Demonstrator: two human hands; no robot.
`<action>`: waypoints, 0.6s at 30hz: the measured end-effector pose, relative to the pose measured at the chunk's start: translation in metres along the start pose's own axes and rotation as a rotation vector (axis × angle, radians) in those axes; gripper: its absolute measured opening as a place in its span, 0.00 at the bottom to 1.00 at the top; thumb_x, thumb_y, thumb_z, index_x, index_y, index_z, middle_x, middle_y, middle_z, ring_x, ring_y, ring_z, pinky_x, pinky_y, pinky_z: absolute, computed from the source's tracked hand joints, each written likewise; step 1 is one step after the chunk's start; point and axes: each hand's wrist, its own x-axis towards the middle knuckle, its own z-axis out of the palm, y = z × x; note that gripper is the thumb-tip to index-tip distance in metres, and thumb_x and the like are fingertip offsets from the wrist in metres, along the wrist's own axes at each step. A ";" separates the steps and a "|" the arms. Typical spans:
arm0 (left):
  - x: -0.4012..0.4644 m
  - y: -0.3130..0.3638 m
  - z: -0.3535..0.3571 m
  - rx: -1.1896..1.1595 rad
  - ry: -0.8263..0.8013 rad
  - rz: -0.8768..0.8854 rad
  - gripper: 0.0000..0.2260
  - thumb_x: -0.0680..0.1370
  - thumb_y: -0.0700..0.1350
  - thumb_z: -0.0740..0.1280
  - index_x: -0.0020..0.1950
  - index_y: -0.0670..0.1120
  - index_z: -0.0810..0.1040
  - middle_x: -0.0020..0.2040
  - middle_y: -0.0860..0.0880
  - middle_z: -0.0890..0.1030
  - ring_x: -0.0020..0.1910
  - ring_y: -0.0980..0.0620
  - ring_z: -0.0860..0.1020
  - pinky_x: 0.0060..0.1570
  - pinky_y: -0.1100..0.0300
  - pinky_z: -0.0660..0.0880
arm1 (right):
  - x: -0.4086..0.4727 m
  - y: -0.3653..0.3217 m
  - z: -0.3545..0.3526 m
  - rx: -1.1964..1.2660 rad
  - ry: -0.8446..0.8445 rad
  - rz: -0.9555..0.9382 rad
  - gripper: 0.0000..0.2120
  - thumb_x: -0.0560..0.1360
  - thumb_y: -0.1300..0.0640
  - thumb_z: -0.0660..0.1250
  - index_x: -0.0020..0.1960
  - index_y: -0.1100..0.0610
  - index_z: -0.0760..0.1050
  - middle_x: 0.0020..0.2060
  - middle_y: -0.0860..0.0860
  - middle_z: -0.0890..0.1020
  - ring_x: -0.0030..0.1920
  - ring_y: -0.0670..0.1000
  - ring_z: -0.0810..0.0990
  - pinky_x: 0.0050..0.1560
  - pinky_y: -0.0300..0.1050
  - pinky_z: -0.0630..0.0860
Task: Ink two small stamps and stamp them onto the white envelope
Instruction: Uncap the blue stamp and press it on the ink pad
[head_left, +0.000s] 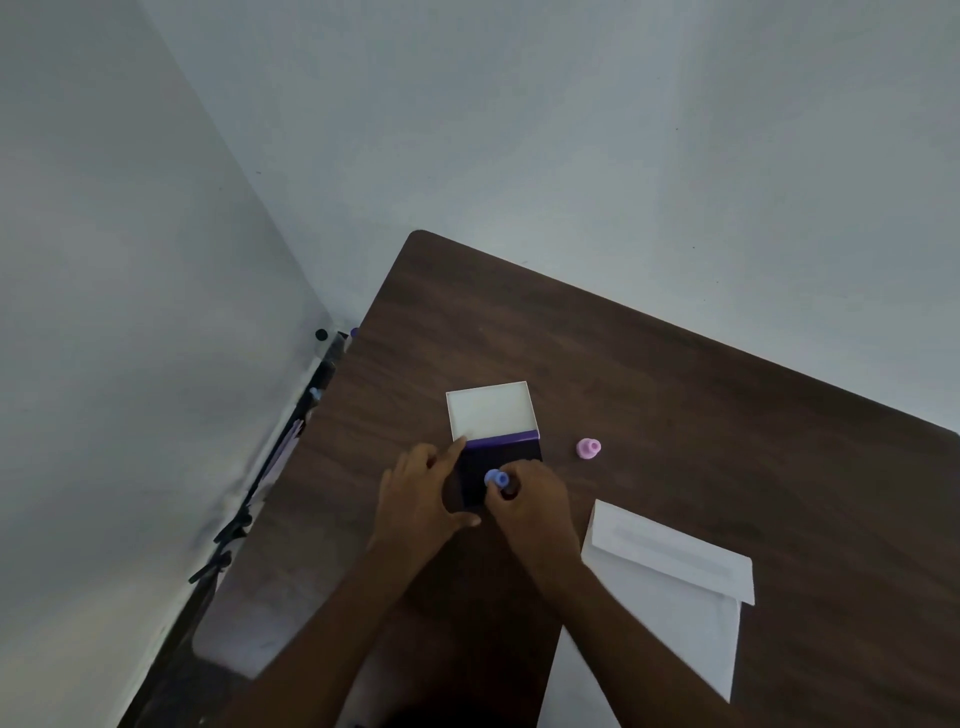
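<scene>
**Blue stamp on the ink pad**

The right hand (530, 501) pinches the blue stamp (497, 478), upright on the ink pad (498, 460); the left hand (418, 488) steadies the pad with spread fingers. Right of the pad stand the pink stamp (588, 448) and, nearer, the white envelope (670, 587), flap open, on the bench (727, 415).

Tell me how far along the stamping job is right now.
Done: the ink pad lies open, its white lid flipped back. In hand: the right hand holds the blue stamp on the dark pad while the left hand steadies the pad's edge. Left: the pink stamp stands untouched on the table, and the white envelope shows no visible marks.
</scene>
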 end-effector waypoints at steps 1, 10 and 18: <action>0.002 0.000 0.001 0.013 0.010 0.007 0.47 0.64 0.66 0.71 0.76 0.59 0.50 0.69 0.48 0.65 0.67 0.49 0.65 0.64 0.52 0.65 | 0.001 -0.003 0.002 -0.032 0.000 -0.010 0.11 0.76 0.51 0.66 0.54 0.56 0.76 0.50 0.52 0.81 0.46 0.45 0.74 0.56 0.40 0.72; 0.009 0.000 0.000 0.020 0.065 0.011 0.41 0.66 0.65 0.70 0.75 0.58 0.58 0.65 0.47 0.68 0.62 0.49 0.67 0.60 0.55 0.66 | 0.003 -0.016 0.008 -0.128 -0.078 -0.040 0.16 0.78 0.52 0.63 0.63 0.57 0.71 0.61 0.53 0.76 0.60 0.51 0.74 0.64 0.41 0.66; 0.009 -0.004 0.003 0.017 0.105 0.019 0.41 0.65 0.66 0.70 0.74 0.60 0.58 0.62 0.48 0.69 0.59 0.50 0.68 0.56 0.56 0.67 | 0.007 -0.019 0.014 -0.228 -0.130 -0.039 0.19 0.77 0.54 0.65 0.65 0.58 0.69 0.64 0.55 0.74 0.63 0.53 0.72 0.67 0.44 0.65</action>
